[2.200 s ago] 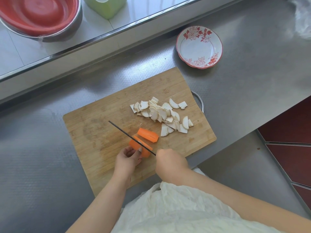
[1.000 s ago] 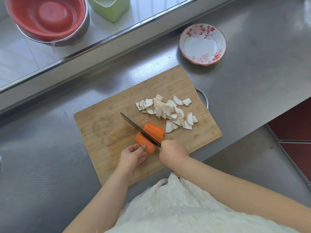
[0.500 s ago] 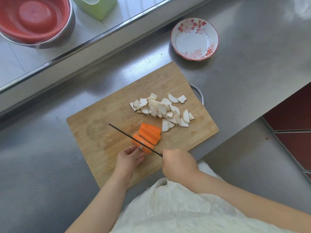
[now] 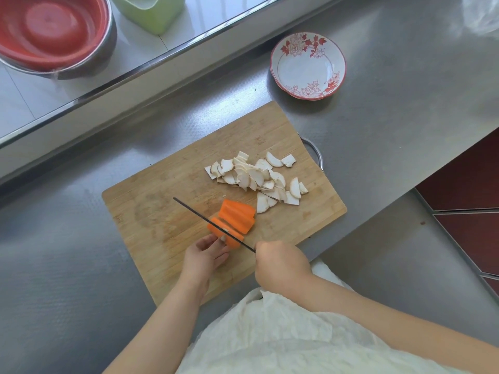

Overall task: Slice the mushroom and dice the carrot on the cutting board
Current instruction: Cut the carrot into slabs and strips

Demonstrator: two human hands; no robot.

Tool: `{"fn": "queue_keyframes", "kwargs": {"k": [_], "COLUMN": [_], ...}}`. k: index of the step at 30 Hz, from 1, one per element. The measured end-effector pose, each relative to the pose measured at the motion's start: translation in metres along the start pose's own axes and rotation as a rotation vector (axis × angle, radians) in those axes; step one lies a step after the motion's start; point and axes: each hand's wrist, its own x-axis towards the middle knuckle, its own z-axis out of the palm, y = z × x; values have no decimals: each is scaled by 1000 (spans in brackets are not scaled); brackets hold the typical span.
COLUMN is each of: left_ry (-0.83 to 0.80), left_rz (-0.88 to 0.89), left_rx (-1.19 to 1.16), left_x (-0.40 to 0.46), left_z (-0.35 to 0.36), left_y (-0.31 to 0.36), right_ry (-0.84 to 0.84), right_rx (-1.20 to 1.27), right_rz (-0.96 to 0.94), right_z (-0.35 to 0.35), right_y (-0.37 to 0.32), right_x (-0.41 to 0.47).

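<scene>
Orange carrot chunk (image 4: pixel 234 222) is pinched by the left hand (image 4: pixel 205 255) on the wooden cutting board (image 4: pixel 151 211); the thin black knife (image 4: pixel 205 221) is gripped by the right hand (image 4: pixel 280 263). White mushroom slices (image 4: pixel 256 179) are piled at two o'clock.

Sliced mushroom (image 4: pixel 256 178), part-cut carrot (image 4: pixel 235 218) on cutting board (image 4: pixel 151 211)

— What's your cutting board (image 4: pixel 162 211) made of?
— Matt, grainy wood, with a metal handle (image 4: pixel 314 152) at its right edge. You see it lying on a brushed steel counter (image 4: pixel 391 125).
— And the bowl (image 4: pixel 307 66)?
— Glossy glazed ceramic. Your knife (image 4: pixel 205 221) is dark metal, your apron (image 4: pixel 283 341) crinkled white cloth.
</scene>
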Motion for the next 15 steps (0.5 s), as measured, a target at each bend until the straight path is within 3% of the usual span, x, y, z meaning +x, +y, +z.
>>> {"fn": "queue_keyframes", "kwargs": {"k": [15], "left_ry": [10], "left_rz": [-3], "left_rx": [18], "left_x": [6], "left_z": [-4], "left_y": [-5], "right_ry": [-86], "right_rx": [22], "right_rz": [77], "right_z": [-10], "right_y": [-12], "right_x": [-6]}}
